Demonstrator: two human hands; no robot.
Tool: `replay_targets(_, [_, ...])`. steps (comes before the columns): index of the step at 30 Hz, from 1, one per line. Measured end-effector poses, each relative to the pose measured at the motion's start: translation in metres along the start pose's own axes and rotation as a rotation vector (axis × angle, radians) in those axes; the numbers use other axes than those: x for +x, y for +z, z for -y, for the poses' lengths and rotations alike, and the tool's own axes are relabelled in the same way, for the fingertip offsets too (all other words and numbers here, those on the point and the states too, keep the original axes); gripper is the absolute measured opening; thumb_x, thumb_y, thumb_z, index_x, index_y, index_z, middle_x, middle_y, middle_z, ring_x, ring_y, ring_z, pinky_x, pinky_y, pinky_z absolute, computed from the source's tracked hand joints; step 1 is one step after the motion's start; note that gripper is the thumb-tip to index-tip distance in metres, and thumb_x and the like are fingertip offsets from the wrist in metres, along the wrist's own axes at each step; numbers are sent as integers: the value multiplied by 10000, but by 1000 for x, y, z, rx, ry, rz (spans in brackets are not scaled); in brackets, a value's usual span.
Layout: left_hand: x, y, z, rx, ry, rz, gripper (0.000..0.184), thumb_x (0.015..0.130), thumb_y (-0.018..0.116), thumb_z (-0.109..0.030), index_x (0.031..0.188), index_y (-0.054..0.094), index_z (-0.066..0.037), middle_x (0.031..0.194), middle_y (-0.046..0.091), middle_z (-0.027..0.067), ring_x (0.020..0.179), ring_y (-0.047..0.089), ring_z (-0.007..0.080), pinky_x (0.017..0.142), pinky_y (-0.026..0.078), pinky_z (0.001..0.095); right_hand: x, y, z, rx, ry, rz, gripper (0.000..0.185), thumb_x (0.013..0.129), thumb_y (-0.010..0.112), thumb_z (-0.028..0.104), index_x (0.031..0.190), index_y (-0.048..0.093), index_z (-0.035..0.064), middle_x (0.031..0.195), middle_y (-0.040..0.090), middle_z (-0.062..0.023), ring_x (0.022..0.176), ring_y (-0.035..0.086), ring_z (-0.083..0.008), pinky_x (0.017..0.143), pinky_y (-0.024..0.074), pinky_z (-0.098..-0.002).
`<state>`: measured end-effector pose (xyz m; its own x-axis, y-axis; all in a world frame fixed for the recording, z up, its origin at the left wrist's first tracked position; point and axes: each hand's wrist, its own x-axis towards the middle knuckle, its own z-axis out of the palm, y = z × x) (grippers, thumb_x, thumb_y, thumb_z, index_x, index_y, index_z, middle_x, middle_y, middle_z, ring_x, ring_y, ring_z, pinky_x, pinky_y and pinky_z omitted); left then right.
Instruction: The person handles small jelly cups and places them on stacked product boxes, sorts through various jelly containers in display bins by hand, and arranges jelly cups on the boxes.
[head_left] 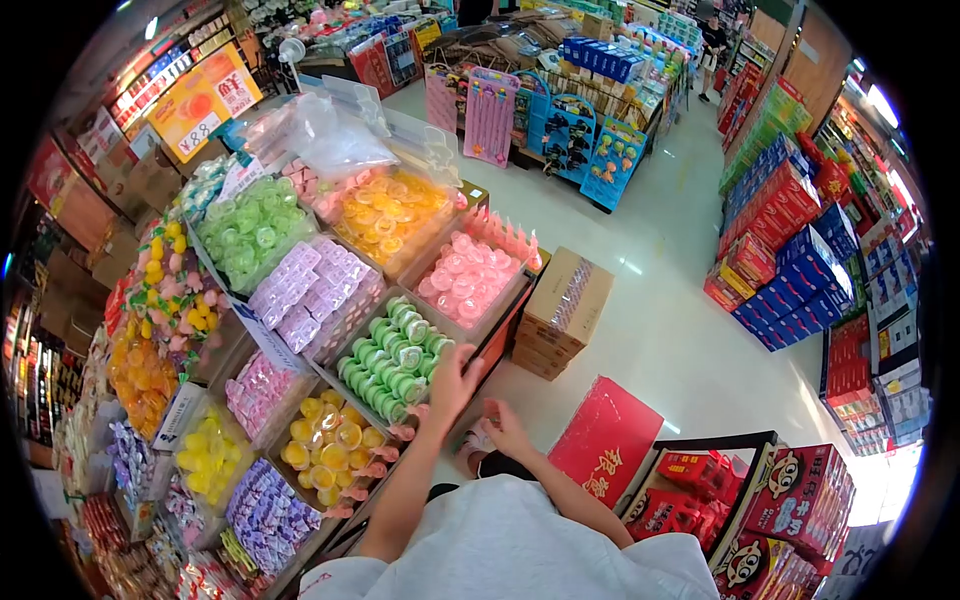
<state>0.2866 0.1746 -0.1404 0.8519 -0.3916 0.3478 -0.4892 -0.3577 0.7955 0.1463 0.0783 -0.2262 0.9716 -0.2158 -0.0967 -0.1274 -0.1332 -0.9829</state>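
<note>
My left hand [452, 385] is at the front edge of the bin of green-lidded cups [395, 360], its fingers pointing up and close to the bin's corner. Whether it touches the cups I cannot make out. Slightly lower and to the right, my right hand [505, 425] hangs over the floor in front of my body, its fingers partly curled, with no object visible in it. Pink cups [468, 280] fill the bin beyond my left hand. Nearer to me are yellow cups [330, 445], with pink wrapped pieces [375, 470] along the display's edge.
Stacked cardboard boxes [565, 305] stand on the floor beyond my hands. A red box [605, 440] lies to the right, beside a rack of red packages [690, 490]. Purple packs [315, 290] fill a bin farther left. A person [711, 55] is in the far aisle.
</note>
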Motion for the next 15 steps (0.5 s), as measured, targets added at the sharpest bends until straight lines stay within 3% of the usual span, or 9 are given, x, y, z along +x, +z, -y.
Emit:
replay_targets(2, [-29, 20, -17, -196, -105, 108, 261, 873, 691, -147, 1096, 610, -37, 883, 602, 154, 732, 605, 290, 661, 492, 403, -2, -5, -10, 82, -14, -73, 454, 905, 588, 8, 1328, 424, 23, 1230, 552, -135, 1092, 584, -217, 900, 524, -349])
replay_targets(4, [-65, 49, -11, -245, -20, 125, 280, 876, 689, -154, 1114, 604, -33, 924, 630, 153, 760, 634, 273, 676, 512, 384, -13, -13, -6, 120, 2, -139, 486, 896, 586, -31, 1342, 400, 25, 1237, 548, -147, 1112, 586, -229, 927, 516, -353])
replay_targets(7, [-109, 83, -7, -353, -133, 175, 289, 877, 688, -147, 1126, 601, -28, 996, 641, 166, 826, 659, 276, 714, 531, 356, -41, -28, -1, 152, 0, -176, 512, 887, 580, -47, 1357, 391, 23, 1238, 551, -153, 1110, 599, -241, 941, 509, -355])
replay_targets(10, [-127, 89, -10, -335, -112, 312, 292, 888, 674, -138, 1140, 602, -10, 1060, 653, 163, 927, 677, 266, 787, 544, 351, -77, -37, -16, 156, 3, -212, 543, 879, 579, -46, 1380, 378, 17, 1235, 564, -153, 1112, 604, -234, 937, 512, -352])
replay_targets(15, [-146, 107, -24, -366, -167, 457, 309, 888, 683, -153, 1155, 601, -20, 1045, 659, 166, 918, 679, 263, 782, 553, 360, -119, -63, -28, 50, 181, -345, 486, 898, 578, -9, 1359, 428, 4, 1194, 601, -143, 1074, 620, -197, 905, 513, -320])
